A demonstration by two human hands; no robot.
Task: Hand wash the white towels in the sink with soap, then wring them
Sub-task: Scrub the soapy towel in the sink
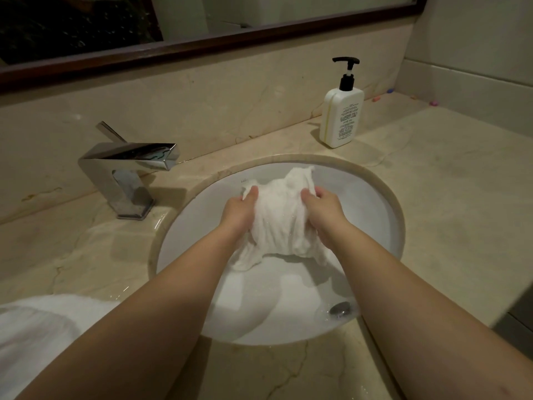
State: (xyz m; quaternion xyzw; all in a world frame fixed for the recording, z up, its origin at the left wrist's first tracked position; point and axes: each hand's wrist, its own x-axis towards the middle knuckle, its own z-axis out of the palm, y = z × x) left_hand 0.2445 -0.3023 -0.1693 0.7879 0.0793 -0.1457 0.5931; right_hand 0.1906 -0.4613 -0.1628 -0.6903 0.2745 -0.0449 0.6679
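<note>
Nearest the camera, a second white towel waits on the bench, left of the arms. Over the sink, the left hand and right hand curl their fingers around one bunched, wet towel, apparently scrubbing; wringing likely needs opposing twists. Beyond the fingers: one faucet, one soap bottle.

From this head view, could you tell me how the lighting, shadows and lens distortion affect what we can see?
Head view: dim, warm light; both forearms throw soft shadows into the sink; small glints on the faucet and the wet towel gripped by the left hand and right hand; wide-angle lens bows the mirror frame; soap bottle label too small to read.
</note>
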